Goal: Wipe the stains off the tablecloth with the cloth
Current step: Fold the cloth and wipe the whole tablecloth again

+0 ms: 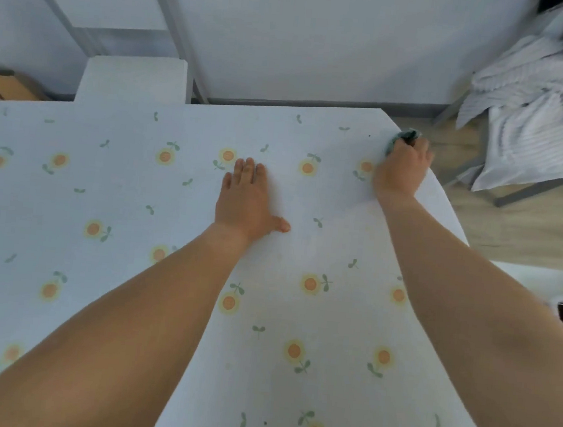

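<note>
A white tablecloth (105, 175) printed with orange flowers and green sprigs covers the table. My left hand (245, 201) lies flat on it near the middle, fingers straight and thumb spread. My right hand (402, 168) is at the far right corner of the table, fingers curled round a bunched green cloth (405, 137) that it presses on the tablecloth. Only a small part of the cloth shows beyond the fingers. A tiny dark speck (369, 135) sits left of the cloth, and another speck (265, 423) lies near the front edge.
A white wall stands behind the table, with a white block (133, 78) at the back left and a cardboard box (0, 84) beside it. A metal-framed chair (544, 111) with striped and dark clothes stands to the right on a wooden floor.
</note>
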Action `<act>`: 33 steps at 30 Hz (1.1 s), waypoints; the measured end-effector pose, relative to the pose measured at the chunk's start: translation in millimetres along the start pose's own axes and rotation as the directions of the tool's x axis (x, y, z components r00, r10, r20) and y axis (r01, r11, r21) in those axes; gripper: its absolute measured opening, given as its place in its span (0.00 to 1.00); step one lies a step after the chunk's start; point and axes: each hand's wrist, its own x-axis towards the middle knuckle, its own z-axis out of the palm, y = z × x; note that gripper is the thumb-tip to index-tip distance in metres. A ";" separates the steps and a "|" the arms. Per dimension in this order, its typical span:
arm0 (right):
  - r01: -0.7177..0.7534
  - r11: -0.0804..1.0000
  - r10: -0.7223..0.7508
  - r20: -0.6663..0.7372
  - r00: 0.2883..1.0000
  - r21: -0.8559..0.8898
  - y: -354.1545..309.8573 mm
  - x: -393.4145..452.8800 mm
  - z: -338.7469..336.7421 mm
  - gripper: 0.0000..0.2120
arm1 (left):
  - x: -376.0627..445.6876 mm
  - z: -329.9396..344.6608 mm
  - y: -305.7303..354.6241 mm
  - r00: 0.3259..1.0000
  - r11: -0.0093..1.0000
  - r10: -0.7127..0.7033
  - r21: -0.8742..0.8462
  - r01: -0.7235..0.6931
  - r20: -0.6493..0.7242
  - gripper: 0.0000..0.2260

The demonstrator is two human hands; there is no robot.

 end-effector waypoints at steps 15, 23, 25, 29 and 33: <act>0.339 0.933 -0.335 0.049 0.941 -0.118 25.8 -25.3 4.7 0.22 | -30.7 7.8 -2.3 0.987 0.996 -0.058 -0.059 0.068 0.147 0.68; 0.248 0.967 -0.242 0.080 0.967 -0.065 -41.9 -57.9 21.6 0.29 | -30.7 10.4 -3.7 0.990 0.993 -0.064 -0.092 0.076 0.129 0.69; 0.541 0.841 -0.524 0.229 0.820 -0.015 -84.4 -92.2 34.6 0.30 | -31.5 11.5 -5.8 0.991 0.991 -0.061 -0.110 0.074 0.122 0.69; 0.728 0.674 -0.724 0.301 0.620 0.123 -78.2 -95.4 23.9 0.24 | -32.9 10.0 -6.2 0.990 0.992 -0.055 -0.104 0.069 0.129 0.69; 0.425 0.905 -0.424 0.122 0.897 0.022 19.8 -57.8 -0.7 0.17 | -34.5 8.6 -4.7 0.990 0.992 -0.045 -0.115 0.061 0.135 0.68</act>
